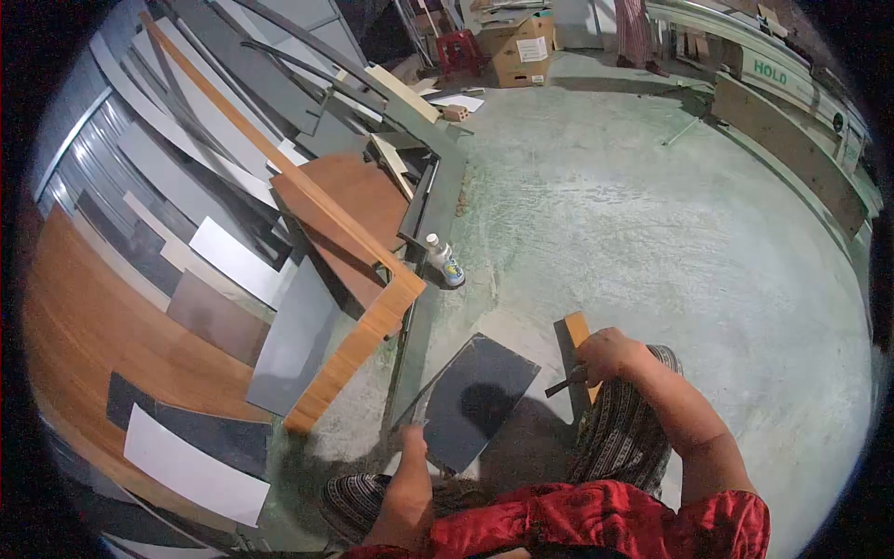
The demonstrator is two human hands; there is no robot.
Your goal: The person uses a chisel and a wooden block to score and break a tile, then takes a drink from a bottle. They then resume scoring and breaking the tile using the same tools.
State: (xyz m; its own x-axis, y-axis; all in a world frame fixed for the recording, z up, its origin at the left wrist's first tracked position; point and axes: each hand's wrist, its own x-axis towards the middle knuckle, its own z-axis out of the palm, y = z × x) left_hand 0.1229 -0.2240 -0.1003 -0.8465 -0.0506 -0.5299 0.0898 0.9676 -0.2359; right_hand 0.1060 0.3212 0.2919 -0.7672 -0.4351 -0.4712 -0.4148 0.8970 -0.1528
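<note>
A dark grey rectangular board is in front of me between my knees, low over the floor. My left hand is closed at its left edge, with the fingertips partly hidden. My right hand is wrapped round a small tool with a dark flat blade, which looks like a scraper; its handle is mostly hidden in the fist. Just under that hand, by my right knee, lies an orange-brown wooden strip beside a dark strip. The blade points left, apart from the board.
A white-capped bottle stands on the floor ahead. Leaning panels and an L-shaped wooden trim crowd the left side. At the back are a cardboard box, a red stool and a person's legs. A long machine runs along the right.
</note>
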